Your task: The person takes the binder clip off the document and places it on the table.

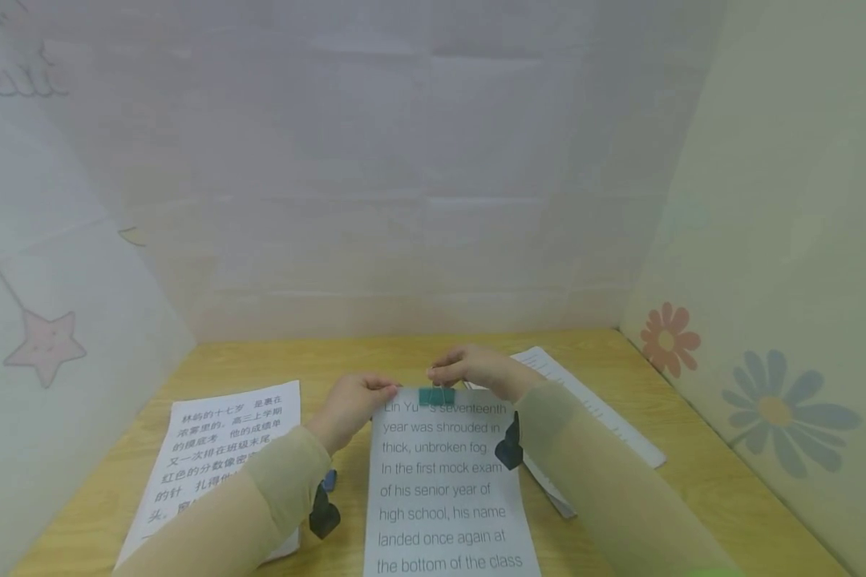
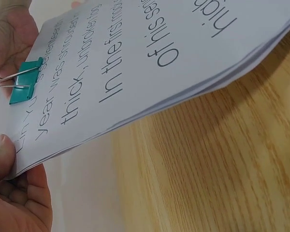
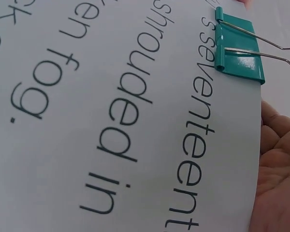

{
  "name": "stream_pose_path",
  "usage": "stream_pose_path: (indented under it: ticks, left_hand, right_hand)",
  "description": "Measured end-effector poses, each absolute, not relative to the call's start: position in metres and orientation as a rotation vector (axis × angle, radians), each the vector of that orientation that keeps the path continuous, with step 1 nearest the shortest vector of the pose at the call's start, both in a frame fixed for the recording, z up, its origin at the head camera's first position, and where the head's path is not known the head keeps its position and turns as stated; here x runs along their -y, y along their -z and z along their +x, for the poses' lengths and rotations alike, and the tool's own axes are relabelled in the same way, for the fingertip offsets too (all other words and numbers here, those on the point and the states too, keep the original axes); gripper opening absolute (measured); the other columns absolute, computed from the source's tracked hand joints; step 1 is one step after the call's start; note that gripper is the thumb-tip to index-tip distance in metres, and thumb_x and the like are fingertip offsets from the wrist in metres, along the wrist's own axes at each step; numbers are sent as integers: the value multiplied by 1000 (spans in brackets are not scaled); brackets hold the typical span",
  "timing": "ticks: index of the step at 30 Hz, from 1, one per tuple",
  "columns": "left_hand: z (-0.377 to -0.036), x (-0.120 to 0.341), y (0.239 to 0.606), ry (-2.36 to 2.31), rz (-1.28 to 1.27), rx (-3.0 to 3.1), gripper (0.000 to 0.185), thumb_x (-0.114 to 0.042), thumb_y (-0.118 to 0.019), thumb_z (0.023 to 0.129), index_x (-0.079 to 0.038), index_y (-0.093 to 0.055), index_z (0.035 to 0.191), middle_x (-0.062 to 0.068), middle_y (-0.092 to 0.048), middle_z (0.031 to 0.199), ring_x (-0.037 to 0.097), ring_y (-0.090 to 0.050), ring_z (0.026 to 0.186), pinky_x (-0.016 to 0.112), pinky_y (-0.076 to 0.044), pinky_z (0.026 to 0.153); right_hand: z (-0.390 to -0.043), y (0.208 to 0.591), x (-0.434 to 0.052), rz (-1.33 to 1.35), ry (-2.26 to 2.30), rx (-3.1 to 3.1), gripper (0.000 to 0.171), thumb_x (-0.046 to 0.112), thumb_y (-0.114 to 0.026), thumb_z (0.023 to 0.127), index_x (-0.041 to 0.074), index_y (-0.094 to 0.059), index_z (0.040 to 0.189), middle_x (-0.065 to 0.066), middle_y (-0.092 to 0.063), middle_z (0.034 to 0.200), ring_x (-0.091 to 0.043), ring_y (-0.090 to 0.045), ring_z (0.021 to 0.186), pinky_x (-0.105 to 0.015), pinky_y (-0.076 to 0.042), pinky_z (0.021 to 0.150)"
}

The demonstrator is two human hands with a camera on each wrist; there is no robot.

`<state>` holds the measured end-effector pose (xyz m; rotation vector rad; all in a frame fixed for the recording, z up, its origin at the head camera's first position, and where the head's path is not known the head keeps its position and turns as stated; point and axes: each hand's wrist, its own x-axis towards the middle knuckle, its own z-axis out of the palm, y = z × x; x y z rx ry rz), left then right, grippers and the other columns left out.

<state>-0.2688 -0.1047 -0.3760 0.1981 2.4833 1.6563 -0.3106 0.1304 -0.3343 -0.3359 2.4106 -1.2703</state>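
Observation:
A sheaf of printed sheets (image 1: 440,489) with large English text is held up in front of me, over the table. A teal binder clip (image 1: 436,397) sits on its top edge, near the middle, with its wire handles pointing away from the text. My left hand (image 1: 350,409) pinches the top left corner, thumb on the printed face and fingers behind, as the left wrist view shows. At the clip is my right hand (image 1: 476,367), its thumb and fingers pinching the wire handles. In the right wrist view the clip (image 3: 239,46) grips the paper, and part of the hand shows behind the sheets.
On the wooden table (image 1: 339,553), a stack of pages with Chinese text (image 1: 224,433) lies to the left. More papers (image 1: 599,409) lie at the right, partly behind my right arm. A small blue object (image 1: 329,481) is beside my left wrist. Pale walls enclose the table.

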Motion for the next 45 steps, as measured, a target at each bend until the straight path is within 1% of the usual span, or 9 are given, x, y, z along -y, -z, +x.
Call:
stream_pose_path:
  ticks: [4,9,13,17,25,27,33,39,45]
  left_hand:
    - [-268,105,376,-1645,192,-2484,18,-23,-60,96,-15,-72,107,-2,-70,95,19,-60,100,50,-44,93]
    - [-268,105,376,-1653,174,-2470,18,-23,-59,96,-15,-71,107,-1,-70,95,20,-60,99,47,-44,91]
    - [-268,105,376,-1665,181,-2470,18,-22,-59,96,-14,-71,107,0,-70,94,19,-61,96,46,-45,89]
    - [-268,104,377,-1672,183,-2479,18,-21,-60,95,-13,-72,107,0,-70,93,18,-62,93,45,-46,89]
    - [-268,104,379,-1670,199,-2497,19,-20,-60,95,-11,-72,107,0,-70,94,18,-63,93,46,-48,88]
    - [-269,104,380,-1668,201,-2502,19,-20,-60,95,-10,-72,108,0,-70,95,17,-63,93,46,-48,88]
    - [-269,104,381,-1670,190,-2499,20,-20,-60,96,-10,-71,109,0,-70,95,18,-62,93,48,-47,90]
    - [-268,104,381,-1669,171,-2490,21,-22,-60,96,-11,-71,110,0,-70,95,18,-62,97,49,-46,92]
    - [-267,102,381,-1662,163,-2496,21,-22,-60,96,-11,-71,110,0,-71,94,18,-62,97,50,-45,92]
  right_hand:
    - [-311,336,-131,-351,1277,-2409,51,47,-75,78,15,-66,117,1,-67,105,-23,-53,113,-56,-27,109]
    - [-310,338,-131,-388,1317,-2388,41,44,-74,81,14,-70,109,-2,-67,104,-23,-56,104,-55,-30,107]
    - [-309,339,-130,-381,1332,-2386,49,46,-75,79,14,-68,115,-4,-69,107,-20,-60,100,-53,-34,105]
    - [-308,339,-129,-363,1329,-2401,56,50,-76,77,16,-65,120,-4,-69,109,-19,-61,101,-55,-32,106]
    - [-308,340,-127,-377,1342,-2437,42,44,-72,82,17,-68,114,-4,-69,103,-23,-55,110,-59,-29,106]
    - [-309,341,-127,-374,1356,-2446,45,44,-72,82,15,-67,116,-2,-69,101,-22,-56,110,-59,-29,107]
    - [-309,342,-127,-331,1387,-2467,59,50,-73,79,12,-62,123,0,-70,101,-18,-62,100,-57,-29,108]
    - [-309,339,-125,-316,1428,-2493,51,46,-73,82,12,-64,119,1,-69,100,-19,-60,102,-56,-28,109]
    - [-309,338,-125,-326,1467,-2491,48,43,-72,84,11,-65,118,-1,-67,100,-21,-58,104,-56,-26,110]
